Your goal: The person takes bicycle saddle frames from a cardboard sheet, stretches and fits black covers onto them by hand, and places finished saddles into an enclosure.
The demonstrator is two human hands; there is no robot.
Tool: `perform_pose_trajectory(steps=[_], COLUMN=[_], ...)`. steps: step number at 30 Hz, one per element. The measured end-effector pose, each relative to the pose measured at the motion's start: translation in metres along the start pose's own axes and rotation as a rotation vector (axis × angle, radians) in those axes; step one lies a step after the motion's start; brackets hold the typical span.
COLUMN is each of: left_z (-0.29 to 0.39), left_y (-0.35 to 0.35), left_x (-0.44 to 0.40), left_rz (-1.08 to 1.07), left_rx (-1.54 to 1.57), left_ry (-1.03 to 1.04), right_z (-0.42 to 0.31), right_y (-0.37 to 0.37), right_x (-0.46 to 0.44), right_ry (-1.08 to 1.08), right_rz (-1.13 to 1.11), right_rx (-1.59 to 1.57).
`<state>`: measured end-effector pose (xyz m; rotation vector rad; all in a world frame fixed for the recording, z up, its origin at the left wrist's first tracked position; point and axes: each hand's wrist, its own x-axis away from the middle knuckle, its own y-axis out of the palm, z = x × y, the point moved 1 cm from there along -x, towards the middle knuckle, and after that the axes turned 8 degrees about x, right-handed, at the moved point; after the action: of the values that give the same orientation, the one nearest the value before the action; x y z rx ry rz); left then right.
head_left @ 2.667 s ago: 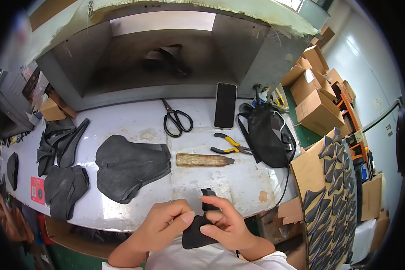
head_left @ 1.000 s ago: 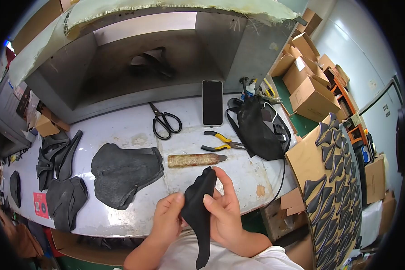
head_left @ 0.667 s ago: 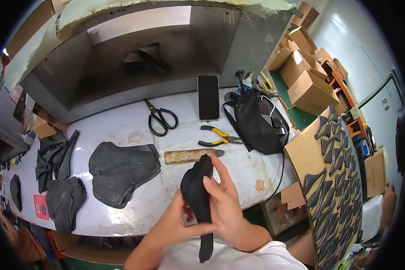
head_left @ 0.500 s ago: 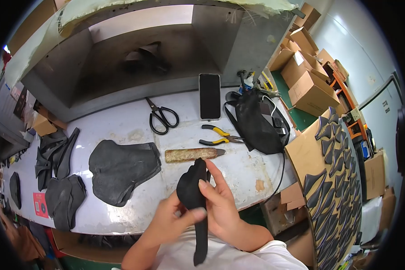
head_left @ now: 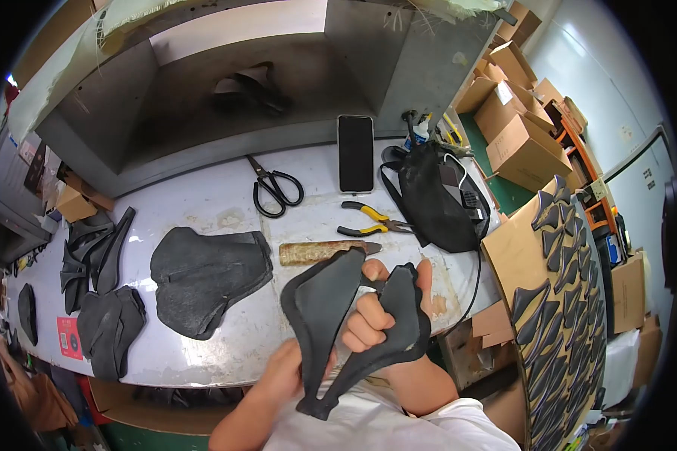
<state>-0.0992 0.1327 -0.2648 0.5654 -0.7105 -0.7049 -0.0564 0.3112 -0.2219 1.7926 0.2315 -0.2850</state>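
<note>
Black shoe upper [head_left: 320, 308]: right hand [head_left: 370, 322] curled, gripping one lobe; left hand [head_left: 282, 368] partly hidden behind it, closure indeterminable.

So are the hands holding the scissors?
No, the scissors lie on the table, apart from the left hand and the right hand, which grips a black piece.

The held piece [head_left: 317, 295] is slate grey inside a black border, while the stacked pieces [head_left: 210, 279] are plain charcoal. Yellow and black mark the pliers' handles [head_left: 365, 210]; the tool handle [head_left: 320, 253] is mottled tan and brown. The card [head_left: 69, 337] is red with a white patch — the bag [head_left: 436, 203] solid black, the bench top [head_left: 316, 207] whitish with brown stains.
</note>
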Motion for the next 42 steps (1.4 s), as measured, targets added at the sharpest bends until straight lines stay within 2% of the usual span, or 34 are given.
perform_pose_trajectory(steps=[1,2,3,5,6,7,9,10,11,13,14,15,17,18,19,20,21,23,25,27,29,30,33,34,35,36,37,38,39,42], left_z=[-0.001,-0.005,-0.006,-0.001,0.008,0.013,0.031,0.033,0.036,0.037,0.017,-0.016,0.017,0.011,-0.006,-0.02,-0.028,-0.032,-0.039,-0.046,-0.048,-0.049,-0.038,-0.032,-0.029,-0.03,-0.022,-0.028,0.007,0.008], left_y=[0.001,0.004,0.007,0.009,0.011,0.01,0.013,0.011,0.013,0.02,0.009,-0.006,0.022,0.011,-0.01,-0.028,-0.038,-0.021,-0.012,-0.01,-0.008,-0.01,-0.009,-0.011,-0.028,-0.05,-0.037,-0.072,-0.029,-0.028], left_x=[0.003,0.002,0.002,0.003,0.004,0.005,0.01,0.01,0.007,0.002,0.002,0.003,0.018,0.015,0.008,0.0,-0.007,-0.004,-0.007,-0.01,-0.01,-0.009,0.0,0.002,0.002,0.001,-0.001,-0.006,0.01,0.001], left_rz=[-0.281,-0.329,-0.327,-0.188,-0.059,-0.024,0.061,0.092,0.102,0.263,0.249,0.507,-0.084,-0.078,-0.087,-0.099,-0.231,-0.152,-0.182,-0.194,-0.131,-0.068,0.156,0.178,0.16,0.115,0.254,0.384,0.217,0.173], left_rx=[-0.001,-0.032,-0.033,0.099,-0.009,-0.06,-0.212,-0.179,-0.187,0.207,0.256,-0.599,0.612,0.61,0.837,1.062,0.977,0.944,0.896,0.837,0.823,0.75,0.41,0.298,0.273,0.086,-0.207,-0.482,-0.634,-0.668], left_ry=[-0.144,-0.05,-0.048,0.077,0.114,0.253,0.446,0.554,0.555,0.625,0.574,0.832,0.239,0.232,0.139,0.05,0.036,-0.015,-0.019,-0.081,-0.098,-0.075,0.04,0.157,0.158,0.258,0.455,0.508,0.505,0.474], right_z=[0.001,0.003,0.005,0.015,0.022,0.029,0.038,0.049,0.057,0.07,0.066,0.064,0.054,0.053,0.049,0.045,0.045,0.059,0.069,0.075,0.076,0.072,0.04,0.025,0.006,-0.015,-0.036,-0.058,-0.076,-0.133], right_y=[-0.003,-0.004,-0.006,0.005,0.017,0.022,-0.001,0.019,0.018,0.015,0.022,0.022,0.024,0.026,0.029,0.032,0.035,0.038,0.038,0.037,0.027,0.026,0.024,0.022,0.024,0.03,0.034,0.04,0.039,0.039], right_x=[-0.001,-0.002,-0.004,-0.004,-0.002,0.004,0.038,0.034,0.036,0.042,0.035,0.037,0.035,0.037,0.035,0.031,0.028,0.023,0.02,0.024,0.028,0.03,0.042,0.044,0.05,0.058,0.068,0.082,0.094,0.147], right_ry=[0.0,-0.006,-0.01,-0.061,-0.102,-0.141,0.013,0.137,0.136,0.262,0.169,0.166,0.157,0.155,0.163,0.224,0.282,0.225,0.259,0.31,0.018,0.015,-0.029,0.021,0.065,0.124,0.1,0.086,0.08,-0.058], right_rz=[-0.001,0.032,0.064,0.077,0.196,0.312,0.134,0.15,0.144,0.306,0.301,0.3,0.189,0.184,0.189,0.061,-0.077,-0.114,-0.373,-0.297,-0.162,-0.15,0.084,0.119,0.177,0.311,0.417,0.525,0.606,0.982], right_rx=[-0.002,-0.007,-0.013,0.005,0.342,0.677,1.551,1.642,1.63,1.314,1.326,1.326,1.356,1.327,1.318,1.376,1.431,1.427,1.581,1.566,1.639,1.646,1.759,1.772,1.794,1.838,1.852,1.962,2.05,2.582])
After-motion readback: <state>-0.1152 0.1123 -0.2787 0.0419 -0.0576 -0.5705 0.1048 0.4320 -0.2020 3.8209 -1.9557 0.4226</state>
